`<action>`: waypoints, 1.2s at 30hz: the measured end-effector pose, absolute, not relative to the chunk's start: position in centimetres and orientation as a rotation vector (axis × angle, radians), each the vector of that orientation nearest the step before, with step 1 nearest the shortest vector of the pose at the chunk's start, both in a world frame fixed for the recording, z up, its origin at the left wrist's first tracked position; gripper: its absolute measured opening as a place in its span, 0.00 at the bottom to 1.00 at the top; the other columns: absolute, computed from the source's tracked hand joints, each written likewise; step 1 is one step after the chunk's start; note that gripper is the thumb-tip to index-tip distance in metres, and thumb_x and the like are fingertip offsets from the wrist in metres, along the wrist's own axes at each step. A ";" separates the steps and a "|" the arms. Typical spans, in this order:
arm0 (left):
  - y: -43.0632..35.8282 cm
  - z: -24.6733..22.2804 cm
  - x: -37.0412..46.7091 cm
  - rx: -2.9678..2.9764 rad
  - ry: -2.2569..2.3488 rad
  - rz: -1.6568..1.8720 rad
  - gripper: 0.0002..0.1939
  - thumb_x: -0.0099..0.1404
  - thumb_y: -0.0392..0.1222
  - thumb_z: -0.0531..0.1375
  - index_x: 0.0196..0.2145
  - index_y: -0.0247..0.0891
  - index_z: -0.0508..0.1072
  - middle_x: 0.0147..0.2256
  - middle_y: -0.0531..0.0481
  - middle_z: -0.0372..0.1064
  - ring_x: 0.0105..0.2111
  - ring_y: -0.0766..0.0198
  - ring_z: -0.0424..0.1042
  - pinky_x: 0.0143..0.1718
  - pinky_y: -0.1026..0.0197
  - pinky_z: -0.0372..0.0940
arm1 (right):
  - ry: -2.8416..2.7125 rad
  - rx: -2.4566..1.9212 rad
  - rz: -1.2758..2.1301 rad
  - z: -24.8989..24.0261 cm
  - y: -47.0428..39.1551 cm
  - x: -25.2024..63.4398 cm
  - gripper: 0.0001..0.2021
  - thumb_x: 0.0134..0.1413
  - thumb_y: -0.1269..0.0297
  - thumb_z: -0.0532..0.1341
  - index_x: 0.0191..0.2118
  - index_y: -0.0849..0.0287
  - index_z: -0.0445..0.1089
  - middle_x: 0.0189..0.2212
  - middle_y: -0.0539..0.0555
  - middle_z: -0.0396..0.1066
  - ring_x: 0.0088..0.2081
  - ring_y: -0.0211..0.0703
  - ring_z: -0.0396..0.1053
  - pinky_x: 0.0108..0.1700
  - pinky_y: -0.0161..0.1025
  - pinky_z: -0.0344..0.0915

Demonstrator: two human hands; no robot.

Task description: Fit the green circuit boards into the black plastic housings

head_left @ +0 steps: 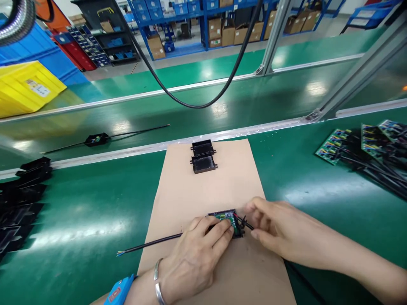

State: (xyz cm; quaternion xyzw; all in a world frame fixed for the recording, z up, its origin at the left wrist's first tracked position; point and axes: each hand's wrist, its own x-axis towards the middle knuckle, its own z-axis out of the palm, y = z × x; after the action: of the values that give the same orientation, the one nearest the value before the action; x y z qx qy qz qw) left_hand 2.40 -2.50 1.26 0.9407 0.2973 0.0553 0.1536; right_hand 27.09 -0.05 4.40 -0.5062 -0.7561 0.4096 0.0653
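A green circuit board (235, 228) sits in a small black plastic case (222, 211) on the cardboard sheet. My left hand (197, 250) lies over the board and case, its fingers bent and pressed together on top; its thumb is hidden. A thin black cable (149, 244) with bare coloured wire ends comes out to the left from under this hand. At the case's right end my right hand (276, 228) has its thumb against a second black cable (248, 225), with the fingers curled above. That cable has a dark clip or tie near the case and runs on beneath the hand.
Two black cases (204, 163) stand on the far part of the cardboard (178, 182). More cases (22, 199) are stacked left; wired boards (335, 146) lie right. A cased board (97, 139) rests beyond the metal rail (127, 156). A black cable loop (197, 106) hangs ahead.
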 end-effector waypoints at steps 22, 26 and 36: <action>-1.9 1.4 2.1 2.638 0.812 0.109 0.20 0.69 0.32 0.48 0.58 0.33 0.61 0.58 0.48 0.61 0.49 0.56 0.60 0.51 0.53 0.59 | -2.690 -1.481 0.995 5.0 2.8 25.1 0.11 0.63 0.70 0.48 0.31 0.58 0.64 0.29 0.52 0.67 0.30 0.43 0.64 0.33 0.39 0.57; -2.0 1.4 2.0 2.662 0.802 0.117 0.19 0.71 0.34 0.46 0.57 0.32 0.62 0.58 0.47 0.60 0.48 0.56 0.61 0.50 0.53 0.59 | -2.771 -1.214 0.735 4.3 0.6 25.5 0.09 0.61 0.74 0.49 0.34 0.58 0.64 0.33 0.53 0.65 0.32 0.44 0.63 0.32 0.40 0.55; -1.9 1.6 2.2 2.669 0.807 0.128 0.20 0.70 0.34 0.47 0.58 0.33 0.60 0.54 0.47 0.64 0.47 0.56 0.62 0.50 0.53 0.58 | -2.811 -1.144 0.748 3.7 1.2 25.9 0.14 0.45 0.84 0.49 0.30 0.57 0.61 0.29 0.50 0.65 0.30 0.42 0.60 0.29 0.40 0.49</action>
State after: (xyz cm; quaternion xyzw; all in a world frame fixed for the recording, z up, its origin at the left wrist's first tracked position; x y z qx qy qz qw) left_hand 2.15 -1.85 1.56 0.9416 0.2846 0.0450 0.1743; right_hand 25.93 1.24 3.72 -0.3658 -0.8994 0.2393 0.0080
